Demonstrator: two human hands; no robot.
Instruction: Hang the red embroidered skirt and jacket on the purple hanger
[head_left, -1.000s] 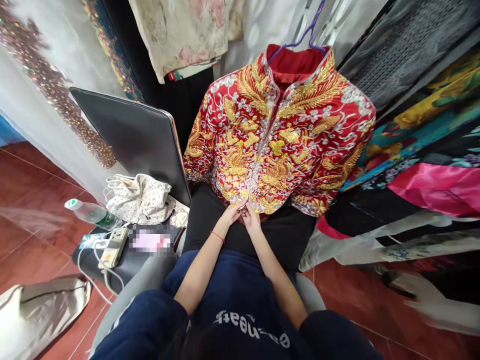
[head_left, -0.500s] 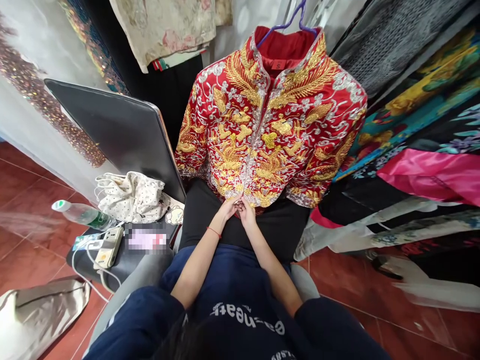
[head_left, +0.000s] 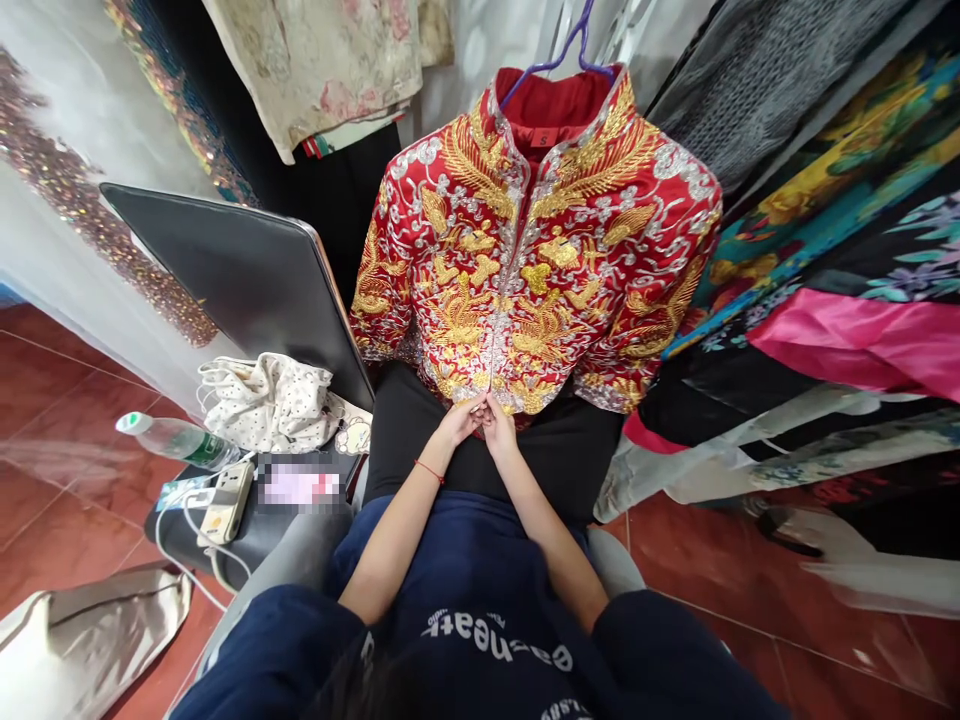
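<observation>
A red jacket [head_left: 435,235] with dense gold and silver embroidery hangs on a purple hanger [head_left: 576,45] in front of me, its lower front over black cloth on my lap. My left hand [head_left: 460,419] is closed at the bottom of the jacket's front opening, fingertips pinching the hem. Right beside it my right hand [head_left: 499,428] pinches the same spot, the two sets of fingertips nearly touching. Above them the front edges meet, then part toward the stand-up collar. Whatever small part lies between the fingertips is hidden.
At left are a dark upright panel [head_left: 240,275], a dotted cloth bag [head_left: 270,400], a plastic bottle [head_left: 172,440] and a power strip [head_left: 227,503] with white cables. Hanging clothes, including a pink-edged garment [head_left: 870,330], crowd the right. A pale bag [head_left: 97,630] lies on the tiled floor.
The camera view has shifted slightly, so the surroundings sit a little differently. Both hands stay at the jacket's hem with almost no movement.
</observation>
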